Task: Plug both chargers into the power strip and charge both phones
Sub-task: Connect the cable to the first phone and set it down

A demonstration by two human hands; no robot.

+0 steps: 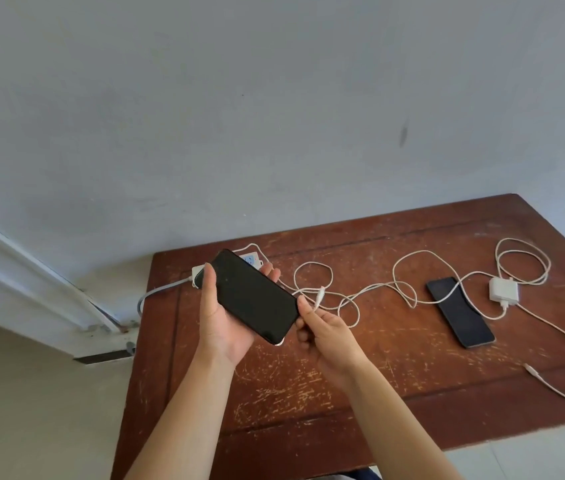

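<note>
My left hand [220, 327] holds a black phone [253, 296] above the table's left end, screen up and dark. Just right of the phone's lower end, my right hand [326, 332] pinches a white cable's connector end [319, 295]. That white cable [371, 289] loops across the table. Behind the held phone lies the white power strip [252, 260], mostly hidden. A second black phone [460, 311] rests flat at the right with a cable lying over it. A white charger block [504, 289] sits beside it, unplugged, with its own cable [558, 389] trailing toward the right edge.
The scratched brown wooden table [308, 386] stands against a grey wall. The strip's grey power cord [156, 294] hangs off the table's left edge. A white door frame [31, 289] runs down at the left, above a pale floor.
</note>
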